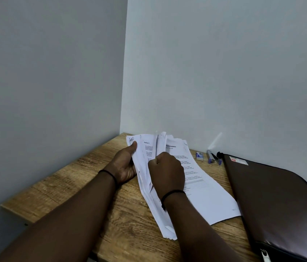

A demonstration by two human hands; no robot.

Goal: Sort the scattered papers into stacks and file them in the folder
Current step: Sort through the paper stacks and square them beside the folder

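Head view, only one available.

Noted sheaf of printed papers tilted up on its long edge over wooden desk, pages fanned at the far end. Beside it, flat on the desk to the right, a separate printed sheet, lower corner touching or just under the edge of the dark zip folder. Folder lying shut against the wall; zip pull visible at bottom edge. Eraser and pens near the wall, between papers and folder. Judged as mid-sorting: nothing filed yet.

Risks, as judged:
- Sheaf held loosely and splayed; could slide out at the near end and scatter, cause being support on one side only.
- Pages already bent at the far corners; further creasing likely if pulled while gripped tight.
- More than one page could come away together, spoiling the stacks.
- Flat sheet could be swept toward the folder by the right forearm.

Hands:
- Left hand: cupped round the left side of the sheaf, thumb laid over the top page, fingers behind and hidden. Holding.
- Right hand: fingers curled in tight, knuckles up, pinching pages in the middle of the fan. Exact number of pages not discernible.
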